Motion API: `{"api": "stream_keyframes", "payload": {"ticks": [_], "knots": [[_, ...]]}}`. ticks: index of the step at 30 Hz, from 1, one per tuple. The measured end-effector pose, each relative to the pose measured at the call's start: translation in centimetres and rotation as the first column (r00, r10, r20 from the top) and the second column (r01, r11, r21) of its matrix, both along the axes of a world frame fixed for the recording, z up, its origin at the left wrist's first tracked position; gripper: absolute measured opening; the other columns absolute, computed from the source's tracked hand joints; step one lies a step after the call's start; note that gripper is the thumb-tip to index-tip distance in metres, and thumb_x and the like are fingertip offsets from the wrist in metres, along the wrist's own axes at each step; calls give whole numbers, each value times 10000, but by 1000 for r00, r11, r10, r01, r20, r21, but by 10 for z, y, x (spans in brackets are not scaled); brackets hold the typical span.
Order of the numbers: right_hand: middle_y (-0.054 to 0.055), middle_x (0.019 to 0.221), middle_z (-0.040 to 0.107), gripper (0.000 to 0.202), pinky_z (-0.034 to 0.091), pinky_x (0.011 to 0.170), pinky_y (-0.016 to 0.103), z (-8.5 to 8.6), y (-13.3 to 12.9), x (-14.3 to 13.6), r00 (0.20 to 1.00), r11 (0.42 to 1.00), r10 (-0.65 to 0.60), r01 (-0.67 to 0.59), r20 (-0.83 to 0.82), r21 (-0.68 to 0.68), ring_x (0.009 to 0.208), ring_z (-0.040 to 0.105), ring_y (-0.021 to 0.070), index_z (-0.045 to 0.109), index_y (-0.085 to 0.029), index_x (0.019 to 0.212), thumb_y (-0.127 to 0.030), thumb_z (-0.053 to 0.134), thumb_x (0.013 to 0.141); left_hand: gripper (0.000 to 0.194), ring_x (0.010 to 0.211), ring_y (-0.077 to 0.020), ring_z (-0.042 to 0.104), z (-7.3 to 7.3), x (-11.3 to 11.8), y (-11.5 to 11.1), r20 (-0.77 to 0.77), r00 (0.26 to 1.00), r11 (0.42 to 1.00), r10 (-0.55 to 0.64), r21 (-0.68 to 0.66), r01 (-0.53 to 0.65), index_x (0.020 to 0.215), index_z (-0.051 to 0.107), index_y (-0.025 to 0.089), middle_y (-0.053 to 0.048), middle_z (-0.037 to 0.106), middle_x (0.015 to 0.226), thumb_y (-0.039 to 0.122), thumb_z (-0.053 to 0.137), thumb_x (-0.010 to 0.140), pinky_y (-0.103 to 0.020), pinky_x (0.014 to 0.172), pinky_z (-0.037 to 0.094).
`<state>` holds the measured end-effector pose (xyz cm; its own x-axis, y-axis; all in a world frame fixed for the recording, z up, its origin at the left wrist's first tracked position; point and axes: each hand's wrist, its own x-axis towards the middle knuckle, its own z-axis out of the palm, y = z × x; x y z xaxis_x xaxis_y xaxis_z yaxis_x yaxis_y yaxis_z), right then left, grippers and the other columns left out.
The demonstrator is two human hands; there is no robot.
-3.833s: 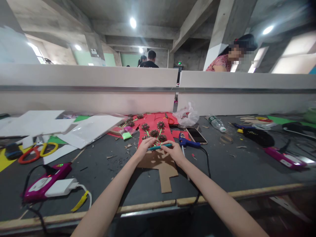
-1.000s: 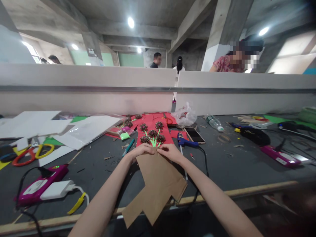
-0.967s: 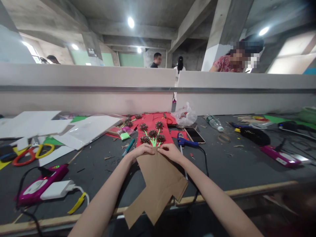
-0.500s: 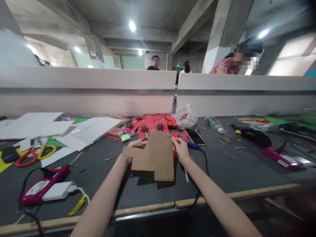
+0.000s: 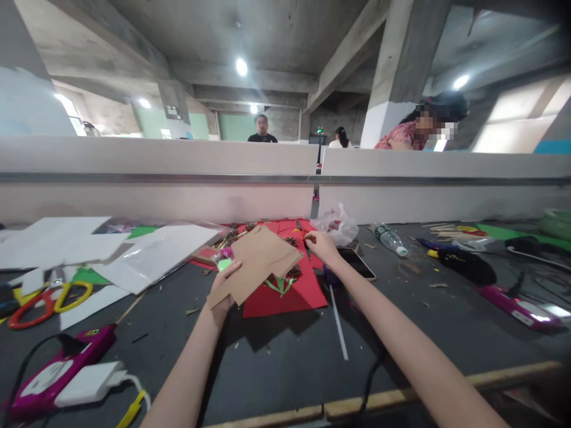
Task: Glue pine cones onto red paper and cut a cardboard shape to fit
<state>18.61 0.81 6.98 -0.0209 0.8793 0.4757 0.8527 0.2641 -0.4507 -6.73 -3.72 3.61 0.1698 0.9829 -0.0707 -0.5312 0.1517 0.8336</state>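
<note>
A flat piece of brown cardboard (image 5: 259, 261) with a stepped outline is gripped at its lower left by my left hand (image 5: 226, 279), thumb on top. It hovers over a red sheet (image 5: 285, 302) bearing pine cones and green stem-like strips (image 5: 282, 285), partly covering them. Farther right, my right hand (image 5: 322, 246) has its fingers closed at the orange handle of a pair of scissors (image 5: 305, 233), mostly hidden by the fingers. Beneath my right wrist lies a dark blue tool (image 5: 331, 276), perhaps a glue gun, with a whitish stick (image 5: 339, 324) pointing toward me.
A phone (image 5: 357, 263), plastic bag (image 5: 338, 224) and bottle (image 5: 389, 239) lie to the right. White sheets (image 5: 151, 255), larger scissors (image 5: 33, 310) and a purple power strip (image 5: 57, 368) occupy the left. A white partition (image 5: 156, 202) borders the table's back; people are beyond it.
My right hand has let go of the cardboard and reached forward to the orange-handled scissors. The cardboard, in my left hand alone, has turned and shifted left, uncovering the red sheet below.
</note>
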Motion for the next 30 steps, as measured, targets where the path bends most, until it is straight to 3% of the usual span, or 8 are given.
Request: {"api": "stream_keyframes", "payload": {"ticks": [1,5,10,14,18,22,27,30], "knots": [[58,928,668,274,400,776,202,7,17,1,993,997,-50,57,108,-56,864,590,135,659,-162,883,-122,425,747,442,505,-173,611,3,0,1,14,999,999,38,-31,-38,1142,501,90,-68,669,647,166,516,707,-249,500,478],[122,874,675,253,415,719,213,12,84,3,976,975,-105,139,192,-173,800,611,165,680,-104,811,-50,463,692,447,552,-192,630,9,1,0,-21,1000,990,8,-144,-11,1169,470,97,-83,678,697,167,497,727,-266,520,493],[168,795,671,171,424,693,233,-16,135,6,953,931,-152,227,262,-286,763,615,191,679,-62,756,-81,531,672,458,658,-196,648,10,4,0,-35,998,988,-53,-145,47,1140,507,144,-66,685,776,141,532,682,-264,616,498],[197,891,650,246,429,697,247,-34,156,5,941,904,-184,276,285,-325,844,608,219,659,-58,881,-187,569,691,474,736,-211,648,12,6,0,-33,992,979,-120,-167,113,1135,516,148,-75,680,864,132,549,663,-294,699,492],[203,860,653,268,441,664,247,-39,165,4,931,875,-216,319,295,-365,817,620,229,660,-55,889,-196,602,669,509,797,-212,639,10,7,1,-20,990,980,-142,-145,138,1160,501,148,-81,669,924,133,559,655,-290,732,483],[197,900,647,299,437,682,237,-30,161,6,923,887,-249,339,293,-315,860,609,226,655,-62,910,-205,639,648,544,788,-206,640,3,4,4,-35,987,980,-159,-128,153,1182,480,149,-83,667,934,124,571,647,-263,677,486],[229,898,634,240,426,709,265,8,143,7,897,893,-355,409,261,-190,893,598,245,635,-36,919,-181,546,750,554,733,-195,645,-3,1,9,-42,985,983,-169,-81,165,1202,462,157,-71,679,879,143,566,658,-261,666,482],[225,983,609,293,409,751,268,35,123,9,893,906,-392,416,223,-76,961,569,243,569,-47,1034,-158,508,770,562,725,-197,644,-3,-1,7,-53,981,982,-184,-53,181,1203,463,162,-70,679,879,145,568,651,-264,662,479]]}}
